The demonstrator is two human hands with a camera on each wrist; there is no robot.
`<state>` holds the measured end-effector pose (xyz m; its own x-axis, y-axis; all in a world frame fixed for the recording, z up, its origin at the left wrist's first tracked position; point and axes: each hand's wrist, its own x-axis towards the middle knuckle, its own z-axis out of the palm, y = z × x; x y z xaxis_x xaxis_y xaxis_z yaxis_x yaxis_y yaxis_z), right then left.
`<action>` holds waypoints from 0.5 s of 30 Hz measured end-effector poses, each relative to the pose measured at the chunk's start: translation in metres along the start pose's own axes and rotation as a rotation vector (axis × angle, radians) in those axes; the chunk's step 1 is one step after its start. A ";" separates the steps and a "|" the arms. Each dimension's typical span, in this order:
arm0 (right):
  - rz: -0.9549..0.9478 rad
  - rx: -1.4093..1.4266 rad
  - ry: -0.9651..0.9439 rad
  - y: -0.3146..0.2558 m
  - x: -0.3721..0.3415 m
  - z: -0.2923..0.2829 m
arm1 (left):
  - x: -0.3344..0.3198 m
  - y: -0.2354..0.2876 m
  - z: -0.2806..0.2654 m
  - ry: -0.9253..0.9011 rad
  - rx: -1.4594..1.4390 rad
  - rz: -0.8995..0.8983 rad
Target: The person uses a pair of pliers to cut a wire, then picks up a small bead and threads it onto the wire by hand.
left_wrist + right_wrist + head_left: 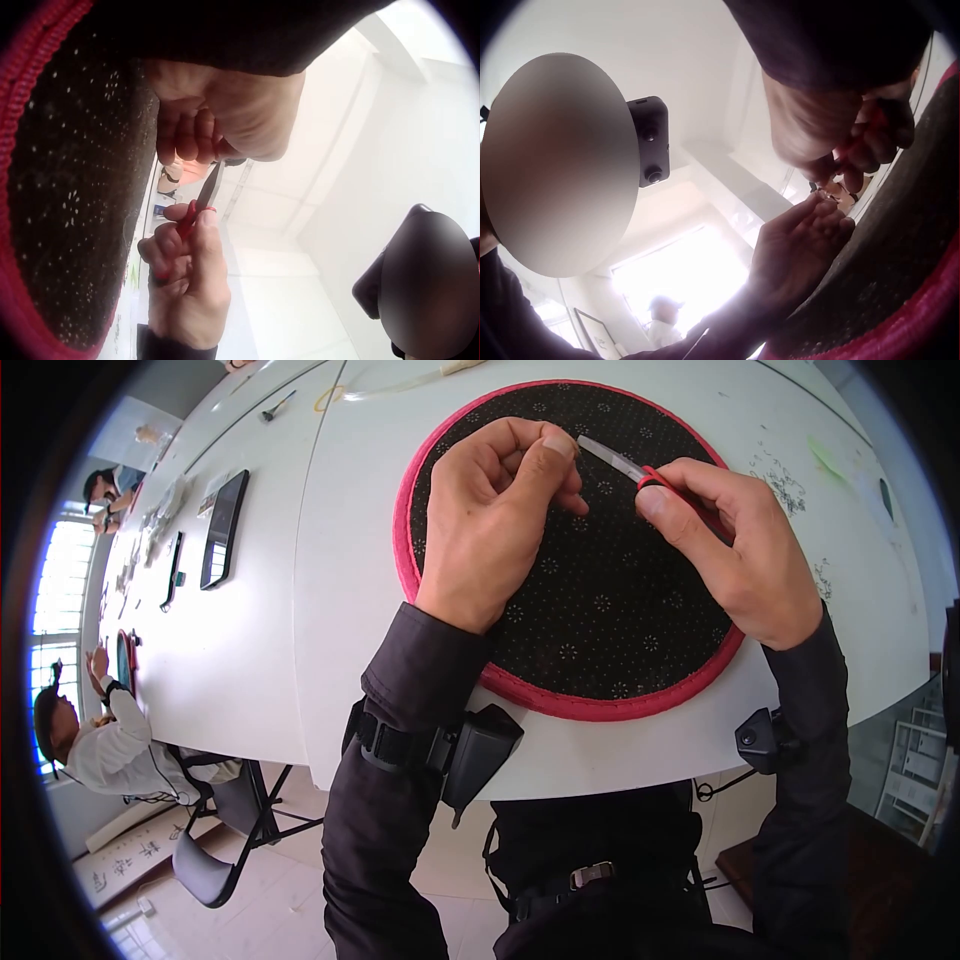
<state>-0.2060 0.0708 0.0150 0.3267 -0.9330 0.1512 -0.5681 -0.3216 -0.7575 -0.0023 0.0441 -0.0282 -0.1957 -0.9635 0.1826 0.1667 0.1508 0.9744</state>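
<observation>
Red-handled scissors are gripped in my right hand, blades pointing left, their tips beside my left thumb. My left hand is raised over the round black mat with its pink-red rim; thumb and forefinger pinch something too small to identify. In the left wrist view, the scissors reach from my right hand up to the fingertips of my left hand. The right wrist view shows my left hand just below my right hand, its fingers partly in shadow.
A dark tablet and a black narrow item lie on the white table to the left. A small brush-like tool is further back. Dark scraps lie right of the mat. Another person sits at far left.
</observation>
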 end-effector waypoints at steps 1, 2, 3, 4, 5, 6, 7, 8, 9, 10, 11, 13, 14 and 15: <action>0.007 -0.005 -0.009 0.000 0.000 -0.001 | 0.000 0.000 0.000 0.001 0.000 0.003; 0.014 -0.011 -0.018 0.001 0.000 -0.002 | 0.000 0.001 0.000 0.002 0.000 0.006; 0.020 -0.016 -0.026 0.002 0.001 -0.003 | 0.000 0.001 0.000 0.011 -0.014 0.002; 0.009 0.033 0.006 0.005 0.002 -0.003 | 0.000 0.000 0.000 0.021 -0.028 -0.002; -0.002 0.083 0.038 0.011 0.003 -0.001 | 0.000 -0.001 -0.001 0.031 -0.041 -0.005; -0.016 0.132 0.070 0.014 0.004 0.000 | 0.000 -0.001 -0.002 0.041 -0.052 -0.001; -0.018 0.153 0.049 0.014 0.005 0.000 | 0.001 -0.001 -0.001 0.051 -0.063 0.003; -0.018 0.175 0.027 0.014 0.004 0.001 | 0.001 -0.001 -0.001 0.060 -0.074 0.005; -0.015 0.196 0.004 0.014 0.004 0.001 | 0.001 -0.001 -0.001 0.067 -0.082 0.004; -0.022 0.185 -0.013 0.013 0.003 0.001 | 0.001 -0.001 -0.001 0.073 -0.090 0.002; -0.028 0.174 -0.030 0.012 0.004 0.001 | 0.001 -0.001 -0.001 0.080 -0.098 0.000; -0.041 0.142 -0.052 0.012 0.004 0.002 | 0.001 -0.001 -0.001 0.078 -0.095 -0.003; -0.049 0.120 -0.056 0.012 0.004 0.002 | 0.001 -0.001 -0.001 0.076 -0.093 -0.004; -0.058 0.097 -0.059 0.012 0.004 0.001 | 0.001 -0.001 -0.001 0.074 -0.094 -0.003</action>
<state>-0.2105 0.0631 0.0058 0.4022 -0.9013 0.1608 -0.4722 -0.3547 -0.8070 -0.0016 0.0424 -0.0294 -0.1254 -0.9781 0.1659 0.2567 0.1296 0.9578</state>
